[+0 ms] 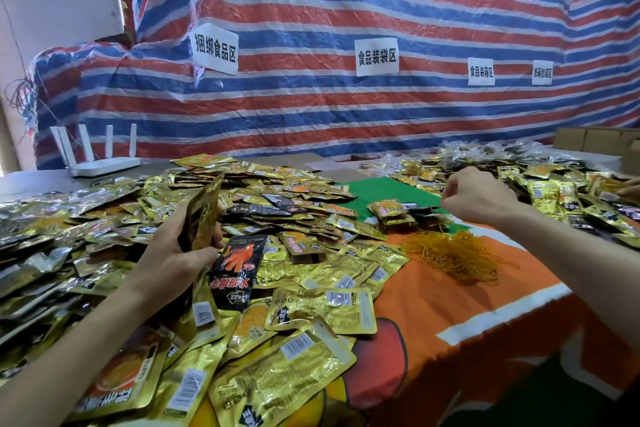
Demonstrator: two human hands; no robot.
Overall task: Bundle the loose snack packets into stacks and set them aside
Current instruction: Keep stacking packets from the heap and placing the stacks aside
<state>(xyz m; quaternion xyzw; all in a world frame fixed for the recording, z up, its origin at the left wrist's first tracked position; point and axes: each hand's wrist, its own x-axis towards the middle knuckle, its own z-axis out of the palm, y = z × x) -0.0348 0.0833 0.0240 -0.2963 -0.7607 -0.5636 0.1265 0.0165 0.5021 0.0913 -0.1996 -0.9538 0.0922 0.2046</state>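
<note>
From the head camera, the left hand grasps a stack of gold packets, held upright above the heap of loose packets that covers the table's left and middle. The right hand hangs over the green and orange cloth with its fingers curled; whether it pinches anything cannot be told. A pile of rubber bands lies just below it, and a small bundle beside it. A white router stands by the striped tarp.
</note>
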